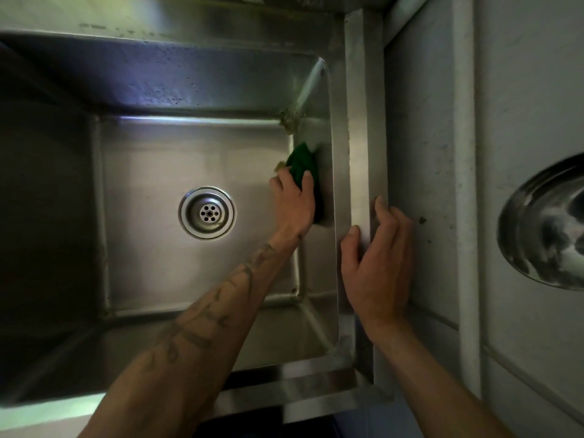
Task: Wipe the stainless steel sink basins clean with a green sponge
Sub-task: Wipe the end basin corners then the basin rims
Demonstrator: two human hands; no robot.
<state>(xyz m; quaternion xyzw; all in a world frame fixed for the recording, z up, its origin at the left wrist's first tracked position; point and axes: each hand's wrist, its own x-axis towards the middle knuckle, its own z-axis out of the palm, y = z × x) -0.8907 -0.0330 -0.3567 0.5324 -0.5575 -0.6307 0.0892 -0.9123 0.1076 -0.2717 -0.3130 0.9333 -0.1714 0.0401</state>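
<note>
A deep stainless steel sink basin (151,172) fills the left and middle of the view, with a round drain (207,212) in its floor. My left hand (294,200) reaches into the basin and presses a green sponge (305,164) flat against the basin's right wall. Brownish grime (289,120) clings to the far right corner just above the sponge. My right hand (376,254) rests on the sink's right rim (361,121), fingers spread, holding nothing.
A pale tiled counter (423,137) runs along the right of the sink. A shiny round steel bowl or lid (550,222) sits at the right edge. The sink's front rim (284,387) lies near me.
</note>
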